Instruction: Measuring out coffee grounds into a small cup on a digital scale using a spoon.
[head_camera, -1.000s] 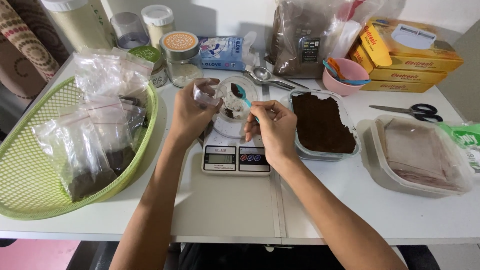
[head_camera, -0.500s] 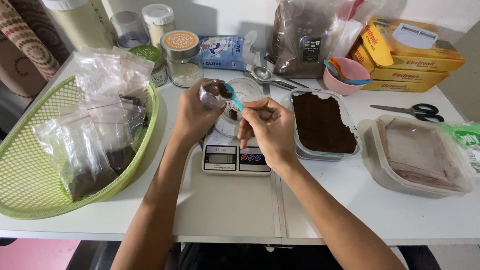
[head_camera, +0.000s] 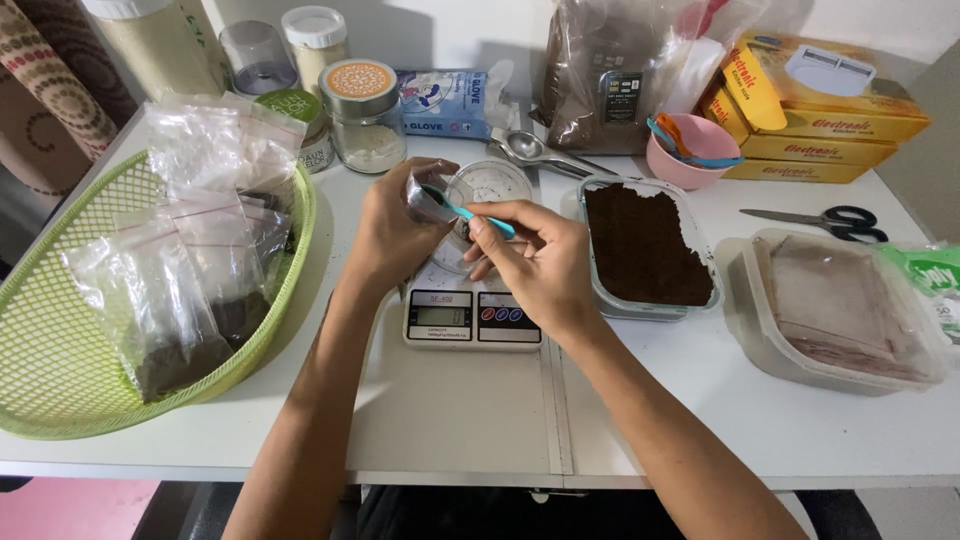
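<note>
The right hand (head_camera: 535, 262) has a pinching grip on a teal spoon (head_camera: 470, 213), long axis slanting up-left, bowl tipped into the small clear bag (head_camera: 428, 200) gripped by the left hand (head_camera: 395, 232), above the kitchen scale (head_camera: 472, 318).

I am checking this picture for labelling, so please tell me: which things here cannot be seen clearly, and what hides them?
All in the head view:
- Small bag: mostly covered by the left hand; its fill cannot be judged.
- Teal spoon: handle end hidden in the right hand.
- Scale: display too small to make out; platform hidden by both hands.
- Green basket: cut off by the left edge.
- Green packet: cut off by the right edge.
</note>
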